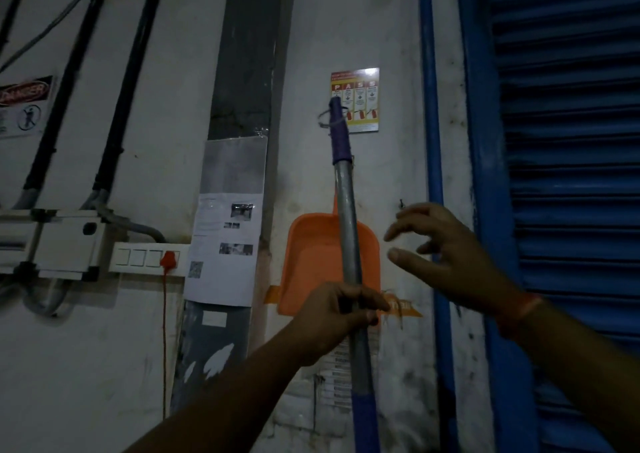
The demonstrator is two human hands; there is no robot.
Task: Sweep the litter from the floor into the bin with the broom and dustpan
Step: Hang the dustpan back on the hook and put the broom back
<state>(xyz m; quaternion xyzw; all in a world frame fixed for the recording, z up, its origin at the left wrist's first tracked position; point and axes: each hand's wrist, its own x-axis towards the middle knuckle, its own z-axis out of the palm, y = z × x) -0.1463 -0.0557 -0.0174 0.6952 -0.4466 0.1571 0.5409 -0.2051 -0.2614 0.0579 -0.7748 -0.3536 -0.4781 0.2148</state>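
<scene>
The broom [346, 217] stands upright in front of the white wall: a grey metal pole with a purple grip and a string loop at its top; its head is out of view below. My left hand [341, 309] grips the pole at mid height. Behind the pole an orange dustpan [311, 255] hangs flat on the wall, handle up. My right hand [446, 248] hovers to the right of the dustpan, fingers spread and loosely bent, holding nothing.
A blue roller shutter [568, 210] and its blue frame [433, 141] fill the right side. A small nail [401, 204] sticks out of the wall near my right hand. Cables, a switch board [145, 257] and taped papers [225, 245] cover the wall at left.
</scene>
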